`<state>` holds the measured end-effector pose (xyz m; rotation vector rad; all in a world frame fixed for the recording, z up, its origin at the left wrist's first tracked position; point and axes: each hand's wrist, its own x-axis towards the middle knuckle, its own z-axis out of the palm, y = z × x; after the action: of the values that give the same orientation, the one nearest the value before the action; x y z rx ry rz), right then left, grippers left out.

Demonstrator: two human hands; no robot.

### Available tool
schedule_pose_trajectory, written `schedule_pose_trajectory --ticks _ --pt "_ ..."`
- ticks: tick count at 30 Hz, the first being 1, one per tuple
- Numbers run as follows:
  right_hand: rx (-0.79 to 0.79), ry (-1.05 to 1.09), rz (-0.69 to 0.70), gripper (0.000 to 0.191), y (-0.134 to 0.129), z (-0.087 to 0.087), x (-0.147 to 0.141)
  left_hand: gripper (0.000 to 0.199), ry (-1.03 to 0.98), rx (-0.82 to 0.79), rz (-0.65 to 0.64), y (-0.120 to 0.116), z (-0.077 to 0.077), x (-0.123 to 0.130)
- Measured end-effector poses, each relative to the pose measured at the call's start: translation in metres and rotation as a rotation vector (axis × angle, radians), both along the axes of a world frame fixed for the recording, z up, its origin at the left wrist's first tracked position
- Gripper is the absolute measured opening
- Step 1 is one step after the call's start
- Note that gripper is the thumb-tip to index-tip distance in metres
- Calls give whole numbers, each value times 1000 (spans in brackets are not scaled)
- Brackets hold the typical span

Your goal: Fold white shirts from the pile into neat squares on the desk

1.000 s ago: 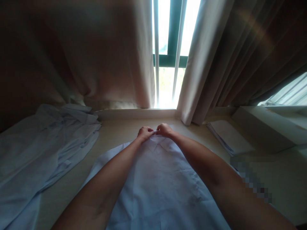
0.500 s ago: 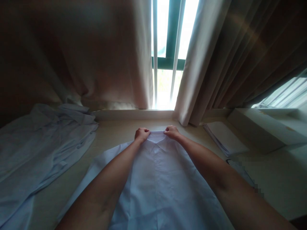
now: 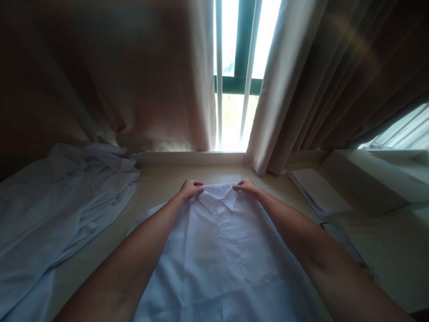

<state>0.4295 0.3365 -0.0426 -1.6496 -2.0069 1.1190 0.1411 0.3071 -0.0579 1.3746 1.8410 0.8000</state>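
A white shirt (image 3: 219, 250) with a pointed collar lies front up on the pale table (image 3: 161, 179), its collar toward the window. My left hand (image 3: 191, 189) pinches the left side of the collar between thumb and fingers. On the collar's right side, my right hand (image 3: 247, 185) has the same kind of pinch. Both collar points lie folded down over the shirt front, and a chest pocket shows faintly on the right. My forearms cover parts of the shirt's sides.
Crumpled white shirts (image 3: 67, 201) are heaped at the left. To the right lie a folded white cloth (image 3: 318, 192), a box-like grey tray (image 3: 365, 179) and a dark-edged flat object (image 3: 343, 241). Curtains (image 3: 268, 134) hang at the back, beside a barred window (image 3: 231, 116).
My hands have moved apart along the collar, the left one to the left and the right one slightly to the right. The collar now lies wider, with its points more spread and visible.
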Motion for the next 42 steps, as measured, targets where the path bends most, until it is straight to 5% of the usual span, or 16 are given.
schedule_pose_trajectory --ticks 4,9,13,15,20,25,30,36,42 --pt "66 -95 -71 25 7 -11 -7 31 78 41 102 2 -8 6" --pt "290 -154 -151 33 -21 -4 -5 35 245 256 152 -14 7 24" --pt "616 -273 57 43 -78 -10 -7 47 571 565 -241 -54 4 48" --pt "591 -366 149 55 -101 -19 -12 54 688 482 -375 -70 -9 59" --pt "439 -473 225 70 -120 -32 -23 62 771 271 -368 -74 -32 69" --pt "426 -486 204 70 -121 -26 -24 66 761 267 -369 -70 -26 68" --pt "519 -464 113 67 -127 -21 -24 74 773 307 -195 -78 -28 54" --pt "438 -460 160 63 -124 -27 -25 72 761 121 -238 -77 -30 38" --pt "413 -474 171 63 -123 -26 -24 68 783 194 -175 -93 -20 33"
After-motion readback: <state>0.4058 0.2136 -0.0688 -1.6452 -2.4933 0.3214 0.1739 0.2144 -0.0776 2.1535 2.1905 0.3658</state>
